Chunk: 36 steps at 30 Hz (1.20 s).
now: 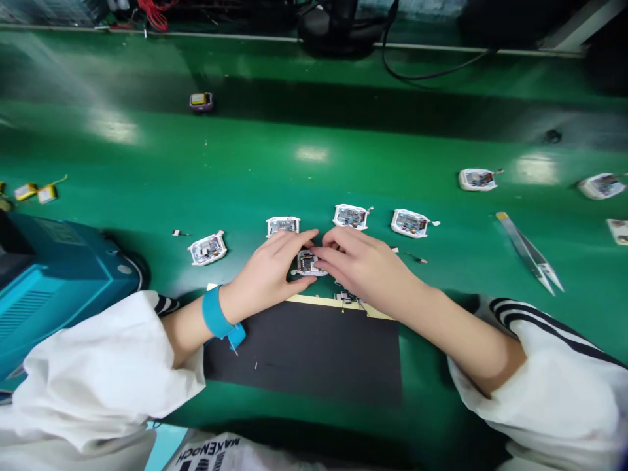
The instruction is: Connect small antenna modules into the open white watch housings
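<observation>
Both my hands meet at the middle of the green bench over one small white device shell with a circuit board (308, 263). My left hand (267, 271), with a blue wrist strap (216, 314), grips the shell from the left, fingers curled round it. My right hand (363, 261) pinches it from the right, fingertips on its top edge. Just beyond my hands lie three similar shells (283, 226), (350, 216), (409, 223), and another shell (207, 248) lies to the left. A black mat (314, 353) lies under my wrists.
Tweezers (532, 252) lie at the right. Two more shells (477, 179), (601, 186) sit far right. A blue machine (53, 275) stands at the left edge, yellow batteries (36, 192) beyond it. A small purple device (201, 101) lies farther back. Small loose parts (349, 299) lie near the mat's edge.
</observation>
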### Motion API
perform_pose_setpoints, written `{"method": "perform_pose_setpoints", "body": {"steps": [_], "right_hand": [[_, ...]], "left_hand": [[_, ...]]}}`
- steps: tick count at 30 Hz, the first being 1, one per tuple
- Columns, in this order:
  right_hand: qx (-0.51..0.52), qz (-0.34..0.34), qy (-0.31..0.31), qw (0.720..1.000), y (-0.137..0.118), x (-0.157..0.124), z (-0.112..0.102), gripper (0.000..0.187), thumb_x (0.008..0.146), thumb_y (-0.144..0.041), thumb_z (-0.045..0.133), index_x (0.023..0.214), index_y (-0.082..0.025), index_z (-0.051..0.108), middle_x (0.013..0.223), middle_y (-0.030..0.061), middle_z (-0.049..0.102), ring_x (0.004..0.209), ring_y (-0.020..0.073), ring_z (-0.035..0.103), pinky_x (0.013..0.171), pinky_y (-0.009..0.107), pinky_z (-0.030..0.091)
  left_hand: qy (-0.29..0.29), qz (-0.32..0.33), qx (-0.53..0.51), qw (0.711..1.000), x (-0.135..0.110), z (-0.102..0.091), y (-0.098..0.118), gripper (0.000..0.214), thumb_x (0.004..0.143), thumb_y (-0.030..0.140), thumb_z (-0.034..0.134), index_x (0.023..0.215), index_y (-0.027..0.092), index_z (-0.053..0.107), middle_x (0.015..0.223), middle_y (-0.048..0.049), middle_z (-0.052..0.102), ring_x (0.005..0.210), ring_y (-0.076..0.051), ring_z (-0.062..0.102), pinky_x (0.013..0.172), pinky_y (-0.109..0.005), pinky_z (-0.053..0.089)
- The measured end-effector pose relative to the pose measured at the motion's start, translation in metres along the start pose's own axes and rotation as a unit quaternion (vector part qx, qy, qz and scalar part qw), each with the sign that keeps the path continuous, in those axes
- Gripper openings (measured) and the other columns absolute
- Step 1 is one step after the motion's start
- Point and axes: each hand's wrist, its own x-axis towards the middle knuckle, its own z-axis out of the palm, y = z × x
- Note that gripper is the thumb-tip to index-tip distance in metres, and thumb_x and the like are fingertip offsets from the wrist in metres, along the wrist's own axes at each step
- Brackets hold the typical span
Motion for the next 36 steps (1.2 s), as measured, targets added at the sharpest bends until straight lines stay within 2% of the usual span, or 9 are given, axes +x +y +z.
{"method": "perform_pose_setpoints", "body": {"steps": [3, 9, 12, 15, 19, 25, 29, 33, 36], "right_hand": [[-0.093, -0.055, 0.021, 0.994, -0.005, 0.003, 0.001, 0.016, 0.079, -0.010, 0.045, 0.078, -0.011, 0.061, 0.075, 0.0064, 0.055, 0.070, 0.0170, 0.049, 0.059, 0.027, 0.043], [-0.081, -0.050, 0.030, 0.995, -0.007, 0.007, 0.002, 0.015, 0.079, -0.009, 0.044, 0.080, -0.009, 0.059, 0.072, 0.0063, 0.055, 0.068, 0.0155, 0.048, 0.061, 0.026, 0.041], [-0.101, -0.064, 0.060, 0.991, -0.006, 0.010, 0.000, 0.019, 0.081, -0.008, 0.039, 0.081, -0.011, 0.059, 0.072, 0.0060, 0.055, 0.067, 0.0146, 0.046, 0.059, 0.026, 0.039], [-0.114, -0.078, 0.078, 0.987, -0.003, 0.012, -0.002, 0.023, 0.083, -0.010, 0.037, 0.070, -0.013, 0.057, 0.067, 0.0053, 0.054, 0.064, 0.0139, 0.044, 0.056, 0.026, 0.037], [-0.048, -0.055, 0.100, 0.992, 0.001, 0.011, 0.002, 0.021, 0.084, -0.015, 0.041, 0.069, -0.015, 0.055, 0.070, 0.0053, 0.055, 0.066, 0.0133, 0.048, 0.057, 0.026, 0.041], [0.117, 0.025, 0.156, 0.980, -0.004, 0.008, 0.004, 0.011, 0.083, -0.016, 0.046, 0.080, -0.018, 0.057, 0.078, 0.0023, 0.059, 0.070, 0.0082, 0.054, 0.062, 0.020, 0.047], [0.104, 0.021, 0.141, 0.984, -0.006, 0.006, -0.001, 0.014, 0.082, -0.011, 0.046, 0.089, -0.016, 0.057, 0.084, 0.0038, 0.060, 0.075, 0.0096, 0.056, 0.065, 0.021, 0.047], [0.054, 0.005, 0.137, 0.989, -0.004, 0.006, -0.001, 0.010, 0.081, -0.011, 0.047, 0.084, -0.013, 0.057, 0.082, 0.0068, 0.059, 0.077, 0.0140, 0.053, 0.068, 0.027, 0.046], [0.082, 0.018, 0.161, 0.983, -0.004, 0.008, 0.001, 0.009, 0.080, -0.011, 0.048, 0.079, -0.016, 0.055, 0.078, 0.0057, 0.058, 0.073, 0.0134, 0.052, 0.065, 0.028, 0.046]], "left_hand": [[0.009, -0.007, -0.007, 1.000, -0.001, 0.001, 0.001, 0.056, 0.071, 0.024, 0.059, 0.120, 0.012, 0.035, 0.104, -0.0079, 0.056, 0.096, -0.017, 0.051, 0.084, -0.031, 0.044], [0.022, -0.025, -0.023, 0.999, -0.002, 0.001, 0.002, 0.055, 0.071, 0.022, 0.059, 0.120, 0.015, 0.035, 0.103, -0.0062, 0.057, 0.094, -0.017, 0.054, 0.085, -0.031, 0.046], [0.035, -0.059, -0.083, 0.994, -0.003, 0.001, 0.003, 0.058, 0.069, 0.021, 0.060, 0.121, 0.018, 0.034, 0.103, -0.0039, 0.057, 0.090, -0.014, 0.056, 0.082, -0.026, 0.048], [0.043, -0.080, -0.169, 0.981, -0.002, 0.000, 0.003, 0.063, 0.066, 0.018, 0.063, 0.122, 0.019, 0.033, 0.101, -0.0026, 0.057, 0.087, -0.011, 0.057, 0.080, -0.022, 0.049], [0.055, -0.100, -0.280, 0.953, 0.000, 0.001, 0.003, 0.065, 0.063, 0.015, 0.065, 0.121, 0.020, 0.034, 0.098, -0.0025, 0.057, 0.087, -0.011, 0.057, 0.080, -0.021, 0.050], [0.051, -0.102, -0.327, 0.938, -0.001, 0.001, 0.003, 0.064, 0.064, 0.017, 0.066, 0.120, 0.020, 0.036, 0.094, -0.0017, 0.056, 0.088, -0.011, 0.056, 0.081, -0.021, 0.051], [0.066, -0.102, -0.328, 0.937, -0.001, 0.002, 0.004, 0.062, 0.064, 0.016, 0.066, 0.118, 0.020, 0.037, 0.093, -0.0014, 0.056, 0.089, -0.012, 0.056, 0.080, -0.022, 0.051], [0.077, -0.099, -0.346, 0.930, -0.001, 0.002, 0.005, 0.060, 0.064, 0.014, 0.066, 0.117, 0.020, 0.038, 0.093, -0.0016, 0.056, 0.090, -0.012, 0.056, 0.082, -0.022, 0.051], [0.077, -0.109, -0.379, 0.916, 0.000, 0.001, 0.006, 0.061, 0.063, 0.014, 0.068, 0.116, 0.020, 0.039, 0.093, -0.0017, 0.056, 0.091, -0.013, 0.056, 0.084, -0.023, 0.050]]}}
